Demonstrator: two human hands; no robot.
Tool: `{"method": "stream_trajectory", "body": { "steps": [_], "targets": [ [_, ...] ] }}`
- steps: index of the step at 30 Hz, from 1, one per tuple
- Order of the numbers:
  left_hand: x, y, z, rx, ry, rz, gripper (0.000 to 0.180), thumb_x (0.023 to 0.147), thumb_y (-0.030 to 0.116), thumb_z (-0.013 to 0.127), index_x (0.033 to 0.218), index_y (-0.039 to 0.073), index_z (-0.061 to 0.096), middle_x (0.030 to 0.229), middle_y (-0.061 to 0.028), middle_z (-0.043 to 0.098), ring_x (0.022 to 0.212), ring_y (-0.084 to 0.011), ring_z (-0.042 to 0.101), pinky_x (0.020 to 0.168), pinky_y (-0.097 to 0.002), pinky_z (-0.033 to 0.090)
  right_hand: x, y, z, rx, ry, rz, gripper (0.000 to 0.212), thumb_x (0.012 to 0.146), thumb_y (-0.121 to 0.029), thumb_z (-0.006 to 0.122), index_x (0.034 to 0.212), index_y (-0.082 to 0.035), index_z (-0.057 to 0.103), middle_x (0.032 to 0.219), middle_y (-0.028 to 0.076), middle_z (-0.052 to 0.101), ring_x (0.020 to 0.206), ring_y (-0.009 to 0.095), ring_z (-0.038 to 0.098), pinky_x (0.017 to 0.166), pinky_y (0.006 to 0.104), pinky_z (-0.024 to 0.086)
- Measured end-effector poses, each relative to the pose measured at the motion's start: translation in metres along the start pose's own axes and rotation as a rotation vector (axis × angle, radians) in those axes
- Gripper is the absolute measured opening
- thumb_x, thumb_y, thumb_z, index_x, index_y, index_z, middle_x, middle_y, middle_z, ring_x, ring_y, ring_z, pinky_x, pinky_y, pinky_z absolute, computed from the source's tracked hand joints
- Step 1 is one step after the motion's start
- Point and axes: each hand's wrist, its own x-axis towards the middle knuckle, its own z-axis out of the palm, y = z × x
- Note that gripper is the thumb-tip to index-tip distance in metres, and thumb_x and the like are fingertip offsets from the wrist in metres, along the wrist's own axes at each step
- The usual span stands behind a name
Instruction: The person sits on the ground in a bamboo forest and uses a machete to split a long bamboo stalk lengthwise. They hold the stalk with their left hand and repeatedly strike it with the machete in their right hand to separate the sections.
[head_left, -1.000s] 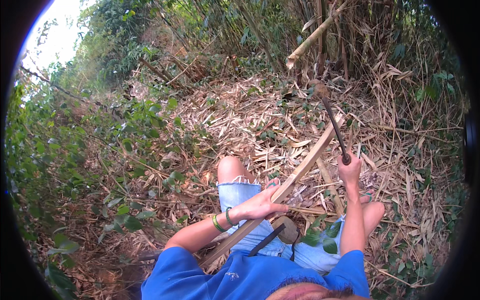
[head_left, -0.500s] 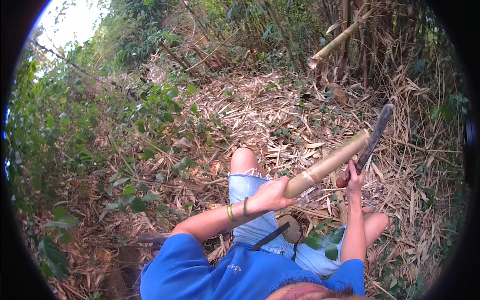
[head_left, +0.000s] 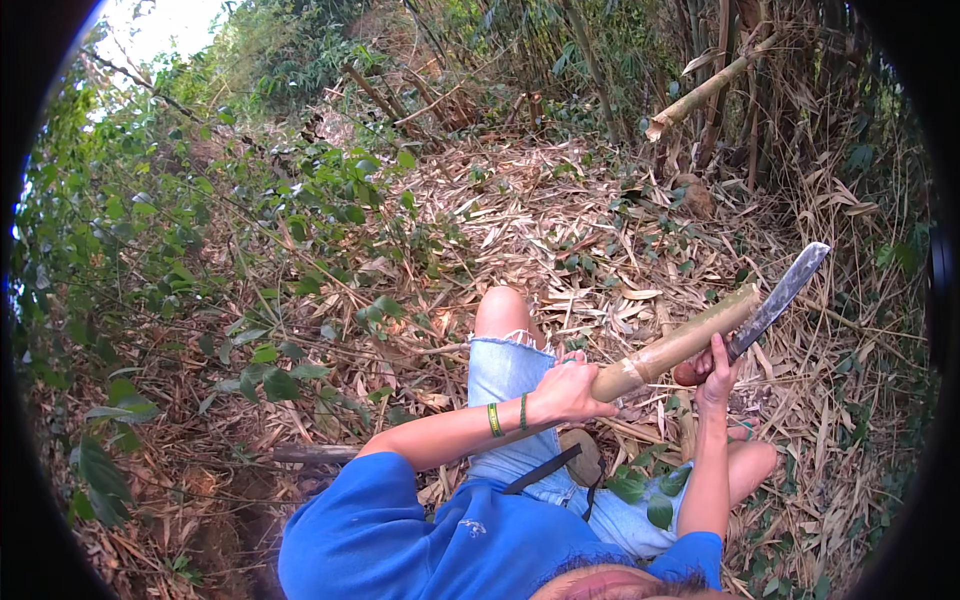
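Note:
My left hand [head_left: 572, 391] is wrapped round a length of pale green-brown bamboo [head_left: 686, 342], gripping it near a ringed joint. The bamboo slants up to the right across my lap, its cut end pointing away from me. In my right hand [head_left: 716, 376] is the brown handle of a machete [head_left: 783, 298]. Its dark, scuffed blade points up and right, close alongside the bamboo's far end; whether the two touch I cannot tell. My left forearm hides the near part of the bamboo.
Dry bamboo leaves [head_left: 540, 215] cover the ground ahead. A cut bamboo pole [head_left: 705, 92] juts out from a dense clump at the upper right. Leafy green plants [head_left: 270, 385] crowd the left. Between my legs lies a stone-like lump [head_left: 580, 458] beside a few green leaves [head_left: 652, 490].
The bamboo's far end and the machete have shifted right and lower in the view. The blade is tilted further right and shows more of its flat side. Both hands keep their hold.

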Motion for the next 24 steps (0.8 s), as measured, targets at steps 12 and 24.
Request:
{"method": "stream_trajectory", "body": {
  "steps": [12,24],
  "targets": [
    [0.015,0.013,-0.007,-0.064,-0.025,0.008,0.067,0.072,0.046,0.084,0.11,-0.004,0.062,0.111,-0.027,0.062,0.107,-0.0455,0.064,0.09,-0.0513,0.054,0.008,0.005,-0.009,-0.02,-0.037,-0.016,0.02,0.095,-0.017,0.076,0.095,-0.006,0.06,0.06,-0.004,0.049,0.047,0.008,0.044,0.045,0.0253,0.035],
    [0.013,0.028,-0.02,-0.103,0.102,-0.128,0.06,0.072,0.024,0.076,0.12,-0.005,0.056,0.093,-0.0306,0.072,0.086,-0.049,0.072,0.079,-0.0518,0.058,0.015,-0.034,-0.027,-0.987,-0.041,-0.375,0.03,0.091,-0.03,0.081,0.075,-0.01,0.066,0.057,-0.005,0.054,0.052,0.01,0.045,0.05,0.0306,0.034]
  ]
}}
